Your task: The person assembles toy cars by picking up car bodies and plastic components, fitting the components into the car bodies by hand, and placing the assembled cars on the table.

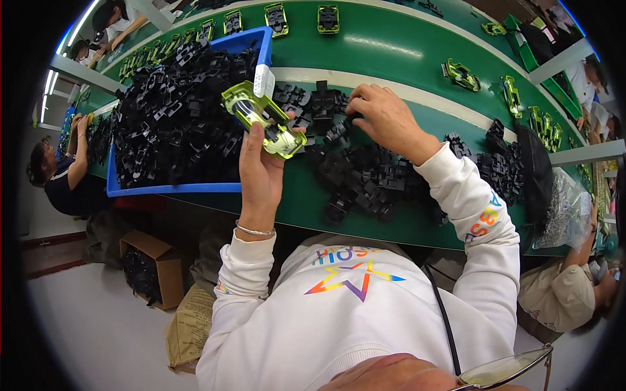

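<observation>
A yellow-green toy car shell (264,117) is gripped by the fingers of the left hand (259,171), raised above the bench (417,221). The right hand (390,120) is closed on a black plastic part (349,111) at its fingertips, in the loose pile (365,176). The shell could slip if the grip loosens, or neighbouring parts could be dragged off the bench edge.

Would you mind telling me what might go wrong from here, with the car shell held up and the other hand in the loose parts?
1. The left hand pinches the yellow-green toy car shell above the table edge; it might slip and fall to the floor.
2. The right hand digs in the loose black parts pile, which reaches the edge, so pieces could get pushed off.
</observation>
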The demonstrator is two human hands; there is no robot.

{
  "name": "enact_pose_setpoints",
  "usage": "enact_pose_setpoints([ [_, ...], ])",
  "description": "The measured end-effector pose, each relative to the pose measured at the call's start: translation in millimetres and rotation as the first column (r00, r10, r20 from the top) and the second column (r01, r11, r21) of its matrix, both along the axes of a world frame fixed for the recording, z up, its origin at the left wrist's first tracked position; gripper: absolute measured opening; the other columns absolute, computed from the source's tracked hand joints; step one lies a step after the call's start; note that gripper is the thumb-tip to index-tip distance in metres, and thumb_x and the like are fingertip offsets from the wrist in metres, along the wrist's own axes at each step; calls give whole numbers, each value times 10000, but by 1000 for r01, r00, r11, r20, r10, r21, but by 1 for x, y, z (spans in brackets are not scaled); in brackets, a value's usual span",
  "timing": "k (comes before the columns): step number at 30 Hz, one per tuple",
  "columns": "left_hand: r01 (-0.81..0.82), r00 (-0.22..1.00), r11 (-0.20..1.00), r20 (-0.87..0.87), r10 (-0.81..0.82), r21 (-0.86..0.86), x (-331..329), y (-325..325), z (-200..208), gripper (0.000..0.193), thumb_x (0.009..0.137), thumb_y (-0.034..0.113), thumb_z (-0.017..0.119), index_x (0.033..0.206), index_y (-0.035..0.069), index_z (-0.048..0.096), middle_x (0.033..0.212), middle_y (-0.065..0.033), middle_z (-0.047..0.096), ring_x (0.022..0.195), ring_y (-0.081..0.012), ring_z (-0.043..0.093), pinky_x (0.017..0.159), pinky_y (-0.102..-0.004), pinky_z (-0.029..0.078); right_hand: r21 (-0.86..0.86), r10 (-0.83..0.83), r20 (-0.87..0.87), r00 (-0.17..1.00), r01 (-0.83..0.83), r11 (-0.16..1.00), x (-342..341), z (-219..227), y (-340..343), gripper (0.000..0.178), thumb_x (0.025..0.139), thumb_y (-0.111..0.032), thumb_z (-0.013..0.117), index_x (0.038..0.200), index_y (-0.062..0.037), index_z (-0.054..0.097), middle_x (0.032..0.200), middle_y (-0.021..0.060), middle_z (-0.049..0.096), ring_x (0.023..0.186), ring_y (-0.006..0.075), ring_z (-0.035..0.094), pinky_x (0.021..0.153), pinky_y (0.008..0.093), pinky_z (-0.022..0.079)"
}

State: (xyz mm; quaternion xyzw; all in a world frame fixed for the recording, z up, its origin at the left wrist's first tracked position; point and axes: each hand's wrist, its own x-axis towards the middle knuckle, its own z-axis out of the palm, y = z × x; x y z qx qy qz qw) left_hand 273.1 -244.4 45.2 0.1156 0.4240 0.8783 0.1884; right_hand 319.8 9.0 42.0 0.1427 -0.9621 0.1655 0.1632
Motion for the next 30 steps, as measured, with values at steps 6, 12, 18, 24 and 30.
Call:
enact_pose_setpoints([
  [6,47,998,999,47,-47,7,5,1,-7,477,1047,319,450,1415,26,375,1232,-205,603,1013,-279,677,882,-365,565,41,-68,-44,997,69,997,22,14,25,184,787,-61,709,926,-64,589,1039,61,632,956,287,587,862,386,468],
  [12,88,994,996,63,-86,-22,5,16,-6,441,1044,308,461,1382,28,421,1208,-200,627,1014,-276,682,873,-351,569,258,-297,-219,930,348,901,64,-1,69,193,779,-73,708,918,-67,574,1049,48,655,964,258,606,886,369,471],
  [18,134,989,988,72,-129,-71,6,35,-6,416,1043,301,465,1360,34,430,1202,-197,634,990,-270,691,868,-353,570,174,-281,91,955,263,949,81,5,81,264,800,-152,737,1005,-79,587,1115,78,657,1077,314,585,964,406,442],
  [24,142,989,987,61,-138,-76,9,40,0,397,1047,293,455,1352,40,426,1198,-208,632,990,-281,690,872,-369,567,24,-304,244,921,308,951,77,6,88,397,830,-227,737,1163,-63,599,1141,124,638,1099,341,578,971,430,447],
  [30,208,972,973,92,-217,96,4,47,-5,467,1053,357,418,1417,68,376,1248,-205,598,1027,-322,667,907,-405,539,-211,-232,136,963,257,943,69,27,74,395,867,-159,709,1207,3,591,1091,145,610,989,328,610,858,374,483],
])
